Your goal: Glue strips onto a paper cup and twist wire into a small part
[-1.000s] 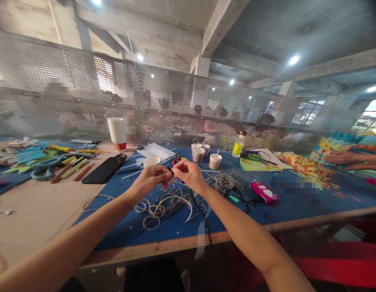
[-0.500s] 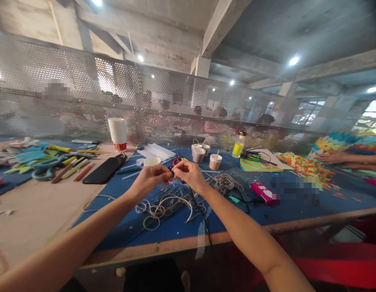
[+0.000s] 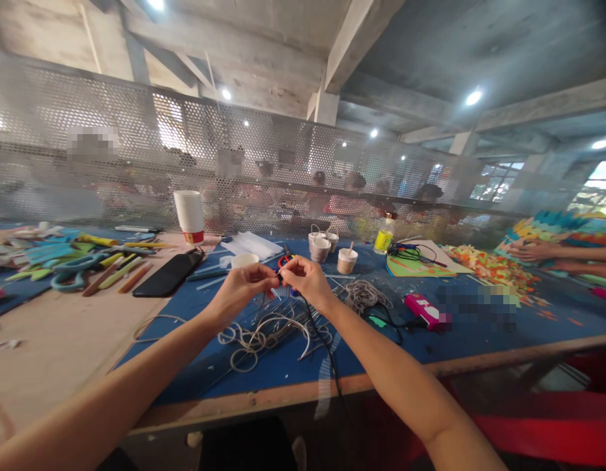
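Note:
My left hand [image 3: 241, 286] and my right hand [image 3: 305, 282] meet above the table, both pinched with fingertips nearly touching. Between them is a small dark piece [image 3: 279, 277], too small to make out. A black cord [image 3: 317, 332] runs from beneath my right hand to the table's front edge; whether it joins the dark piece is hidden. Below my hands lie loops of pale cord [image 3: 258, 340] and several thin wires [image 3: 283, 316]. Red-handled pliers or scissors [image 3: 285, 259] show partly just behind my fingers.
A black phone [image 3: 168, 273], blue-handled scissors [image 3: 70, 273] and stacked paper cups [image 3: 189, 217] are left. Behind my hands stand small cups [image 3: 347, 261] and a yellow-labelled bottle [image 3: 384, 234]. Rightward lie bundled cord [image 3: 366, 296], a pink device [image 3: 425, 311], and another person's hands [image 3: 529, 250].
My hands stay in almost the same place, with only a slight shift of the fingertips around the dark piece. At far right, the other person's hands have moved a little.

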A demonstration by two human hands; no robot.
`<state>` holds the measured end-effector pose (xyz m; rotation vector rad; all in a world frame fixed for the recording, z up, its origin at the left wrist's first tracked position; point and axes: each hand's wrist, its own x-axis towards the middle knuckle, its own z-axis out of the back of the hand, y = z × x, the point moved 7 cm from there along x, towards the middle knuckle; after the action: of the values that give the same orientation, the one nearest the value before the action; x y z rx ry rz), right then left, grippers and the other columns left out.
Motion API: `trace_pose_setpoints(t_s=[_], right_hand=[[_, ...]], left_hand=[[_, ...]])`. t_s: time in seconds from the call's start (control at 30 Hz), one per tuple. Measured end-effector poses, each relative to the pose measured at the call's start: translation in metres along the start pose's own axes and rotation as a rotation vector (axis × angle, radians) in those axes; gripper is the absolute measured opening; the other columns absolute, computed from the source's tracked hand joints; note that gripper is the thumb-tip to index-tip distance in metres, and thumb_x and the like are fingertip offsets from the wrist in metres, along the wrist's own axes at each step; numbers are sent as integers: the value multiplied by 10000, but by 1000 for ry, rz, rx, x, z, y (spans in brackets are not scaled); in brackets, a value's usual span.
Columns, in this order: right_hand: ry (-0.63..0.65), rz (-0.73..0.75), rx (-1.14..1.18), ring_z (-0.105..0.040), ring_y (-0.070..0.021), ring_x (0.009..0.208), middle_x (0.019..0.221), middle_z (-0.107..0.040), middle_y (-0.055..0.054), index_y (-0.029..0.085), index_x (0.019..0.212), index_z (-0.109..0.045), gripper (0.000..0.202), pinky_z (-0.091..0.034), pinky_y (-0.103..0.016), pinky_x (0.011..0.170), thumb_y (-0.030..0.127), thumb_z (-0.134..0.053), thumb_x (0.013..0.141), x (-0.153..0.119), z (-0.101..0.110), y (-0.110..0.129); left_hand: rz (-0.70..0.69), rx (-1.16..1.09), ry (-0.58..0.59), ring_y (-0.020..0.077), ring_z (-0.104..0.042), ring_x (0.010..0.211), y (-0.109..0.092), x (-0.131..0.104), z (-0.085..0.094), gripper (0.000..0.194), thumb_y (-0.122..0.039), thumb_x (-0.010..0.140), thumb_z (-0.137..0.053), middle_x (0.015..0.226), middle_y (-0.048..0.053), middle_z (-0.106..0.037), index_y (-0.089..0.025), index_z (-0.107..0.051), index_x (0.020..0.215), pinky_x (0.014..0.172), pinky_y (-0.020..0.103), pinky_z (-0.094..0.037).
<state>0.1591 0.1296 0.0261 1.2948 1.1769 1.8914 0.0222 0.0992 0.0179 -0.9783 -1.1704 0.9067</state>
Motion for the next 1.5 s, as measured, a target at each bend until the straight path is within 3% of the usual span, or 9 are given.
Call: trace_pose_setpoints(t_s=[0.13, 0.43, 0.63, 0.77, 0.97, 1.2, 1.5], right_hand=[[9, 18, 1, -554, -95, 549, 617, -620, 30, 173, 800, -615, 132, -441, -202, 537, 298, -642, 767, 0, -2, 1], [7, 72, -59, -574, -106, 591, 665, -633, 19, 180, 802, -615, 145, -446, -216, 571, 324, -630, 787, 0, -1, -1], [-1, 82, -124, -571, -111, 605, 673, -632, 19, 188, 815, -611, 155, -446, -220, 582, 343, -617, 803, 0, 0, -3], [15, 78, -101, -567, -110, 595, 674, -632, 13, 185, 820, -618, 164, -434, -220, 565, 348, -622, 801, 0, -1, -3], [15, 62, -109, -565, -112, 595, 671, -633, 17, 187, 823, -617, 165, -433, -218, 562, 351, -612, 805, -2, -1, 0], [26, 91, -97, -568, -109, 607, 685, -638, 13, 184, 818, -628, 157, -437, -213, 570, 341, -618, 811, -1, -2, -1], [23, 32, -61, -574, -109, 591, 664, -637, 17, 180, 815, -618, 149, -441, -210, 550, 326, -623, 786, -1, -2, 2]], left_hand=[[-31, 71, -35, 119, -616, 581, -2, -1, 4, 186, -328, 773, -729, 728, 9, -680, -153, -667, 786, 621, 255, -457], [111, -25, 115, 136, -613, 575, 9, -2, -5, 246, -392, 804, -679, 762, 42, -687, -147, -658, 798, 582, 283, -499], [-49, 150, -31, 125, -614, 575, 0, 0, 3, 171, -306, 753, -725, 731, 9, -676, -156, -669, 813, 608, 260, -468], [-95, 165, -10, 144, -616, 638, -4, 1, 3, 161, -310, 790, -680, 688, 21, -671, -149, -675, 779, 664, 275, -472], [-61, 102, 81, 159, -625, 691, -2, 2, -4, 211, -356, 816, -661, 721, 46, -697, -150, -683, 779, 706, 289, -481], [-117, 213, -48, 139, -582, 649, -3, 0, 4, 151, -301, 781, -703, 679, 11, -662, -153, -679, 799, 651, 264, -445], [-38, 62, 105, 158, -628, 735, -5, -1, -4, 211, -351, 842, -647, 744, 51, -712, -148, -693, 802, 754, 290, -466]])
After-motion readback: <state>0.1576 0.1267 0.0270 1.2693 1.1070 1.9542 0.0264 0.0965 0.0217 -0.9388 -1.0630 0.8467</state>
